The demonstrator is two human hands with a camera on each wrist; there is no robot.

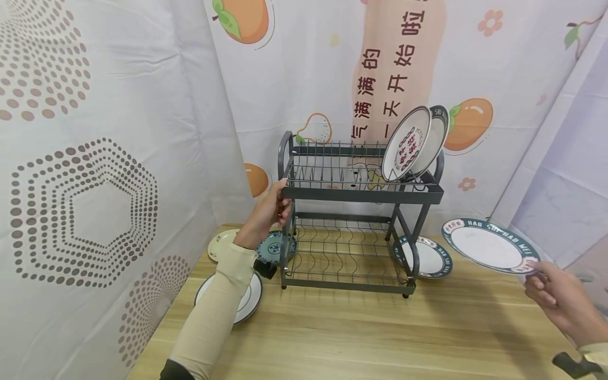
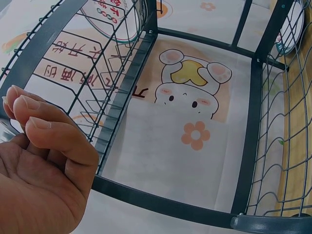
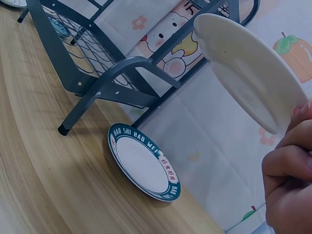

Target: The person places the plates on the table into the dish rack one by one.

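A dark two-tier dish rack [image 1: 363,195] stands on the table. At its upper tier's front left corner, my left hand [image 1: 266,214] grips the frame, the thumb on top and the fingers curled below. My right hand [image 1: 560,301] pinches the near right rim of a white plate [image 1: 491,247] with a green lettered border. This plate is raised to the right of the rack; its pale underside [image 3: 246,73] faces the right wrist camera. Two plates stand tilted at the upper tier's right end: a front one [image 1: 406,145] with red lettering and one behind [image 1: 442,124] with a dark border.
Another green-bordered plate [image 1: 429,257] lies on the table [image 1: 332,332] by the rack's right legs. To the left lie a blue patterned plate [image 1: 272,248], a cream plate [image 1: 219,245] and white plates [image 1: 252,303] partly behind my left sleeve. Printed curtains [image 1: 304,68] hang behind.
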